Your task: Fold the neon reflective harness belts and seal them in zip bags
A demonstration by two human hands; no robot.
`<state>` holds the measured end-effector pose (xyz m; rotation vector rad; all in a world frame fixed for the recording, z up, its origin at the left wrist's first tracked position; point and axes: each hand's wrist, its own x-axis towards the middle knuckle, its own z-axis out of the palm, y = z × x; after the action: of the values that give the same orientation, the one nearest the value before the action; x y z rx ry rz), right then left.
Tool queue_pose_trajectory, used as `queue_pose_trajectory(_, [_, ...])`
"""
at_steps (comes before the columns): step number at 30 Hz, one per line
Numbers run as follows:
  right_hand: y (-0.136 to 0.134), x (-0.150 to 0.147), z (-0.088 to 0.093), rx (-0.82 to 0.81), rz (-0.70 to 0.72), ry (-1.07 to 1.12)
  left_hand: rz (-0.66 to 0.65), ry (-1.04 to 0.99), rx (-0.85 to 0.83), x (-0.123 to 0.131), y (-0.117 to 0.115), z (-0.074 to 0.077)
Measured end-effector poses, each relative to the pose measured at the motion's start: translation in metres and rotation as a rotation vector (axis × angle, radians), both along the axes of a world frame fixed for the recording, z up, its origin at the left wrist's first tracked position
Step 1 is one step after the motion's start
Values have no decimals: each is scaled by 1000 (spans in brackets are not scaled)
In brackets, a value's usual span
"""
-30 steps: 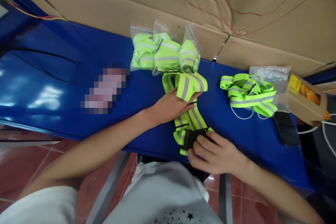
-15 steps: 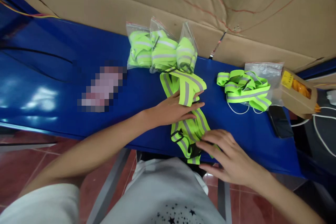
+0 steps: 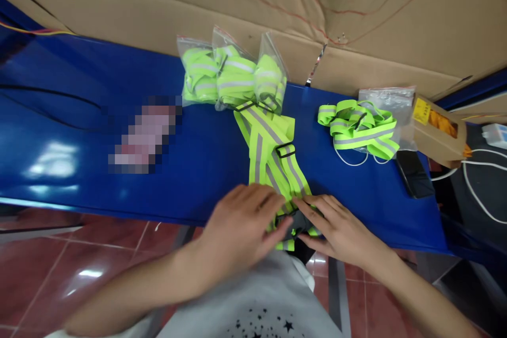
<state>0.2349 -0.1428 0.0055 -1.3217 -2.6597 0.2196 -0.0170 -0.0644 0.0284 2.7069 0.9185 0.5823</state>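
A neon-yellow reflective strap vest (image 3: 269,153) lies stretched across the blue table (image 3: 79,90), running from the packed bags down to the near edge. My left hand (image 3: 241,227) covers its near end, fingers over the straps and thumb at the black end piece (image 3: 298,221). My right hand (image 3: 340,229) meets it from the right, fingertips on top of that black piece and thumb under it. Both hands pinch the same near end, almost touching each other.
Three clear bags of folded yellow straps (image 3: 232,76) lean against the cardboard wall (image 3: 237,0). To the right lie a loose strap bundle (image 3: 358,127), an empty plastic bag (image 3: 390,100), a small cardboard box (image 3: 438,129), a dark phone (image 3: 414,174) and white cables (image 3: 475,190).
My left hand left the middle of the strap and came down to the near end beside my right hand. The folded upper part now lies straightened out flat.
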Motion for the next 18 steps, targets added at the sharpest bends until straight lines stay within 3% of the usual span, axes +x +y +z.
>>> queue_pose_trajectory(5, [1,-13,9,202,35,-131,-40,221,155,18,-36,-14])
queue_pose_trajectory(11, [4,-29,13,267,79,-221,-64,324,252,16,-34,-14])
queue_pose_trajectory(18, [5,-35,17,234,69,-220,-59,181,290,4,-30,-17])
